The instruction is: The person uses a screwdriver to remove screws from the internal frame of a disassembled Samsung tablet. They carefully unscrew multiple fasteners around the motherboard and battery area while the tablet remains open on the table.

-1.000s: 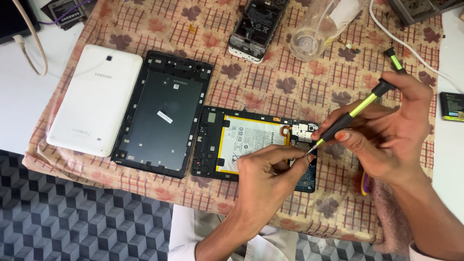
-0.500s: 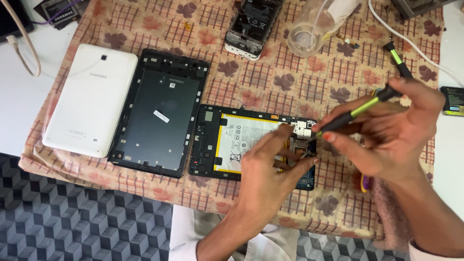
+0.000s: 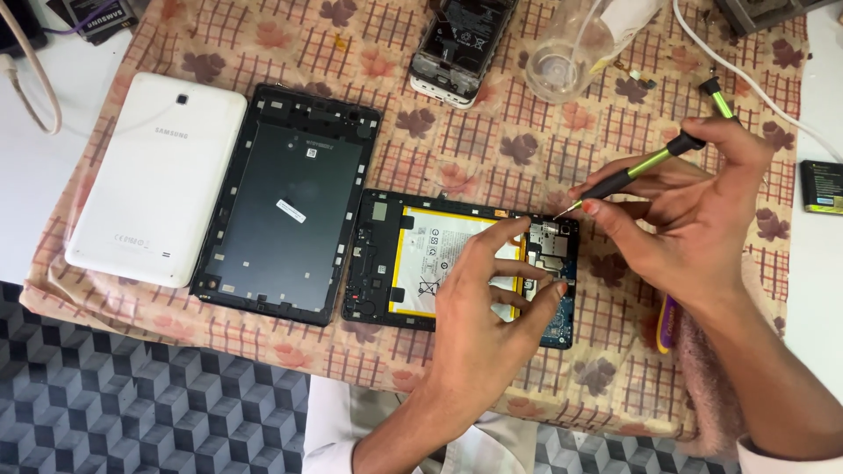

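Observation:
An opened tablet body (image 3: 378, 254) lies on the patterned cloth, its white battery (image 3: 439, 254) and circuit board (image 3: 553, 250) exposed. My left hand (image 3: 487, 307) rests on it, fingers spread over the battery and board, touching parts near the right end. My right hand (image 3: 694, 211) holds a green-and-black screwdriver (image 3: 637, 171), its tip just above the board's top right corner.
A black inner frame (image 3: 285, 206) and a white back cover (image 3: 154, 180) lie to the left. A dismantled phone (image 3: 461, 44) and a clear plastic cup (image 3: 562, 61) sit at the back. A second green tool (image 3: 716, 96), white cables (image 3: 755, 79) and a small battery (image 3: 821, 186) lie right.
The screwdriver tip has lifted up and away from the board. My left hand's fingers have slid further right onto the board and spread.

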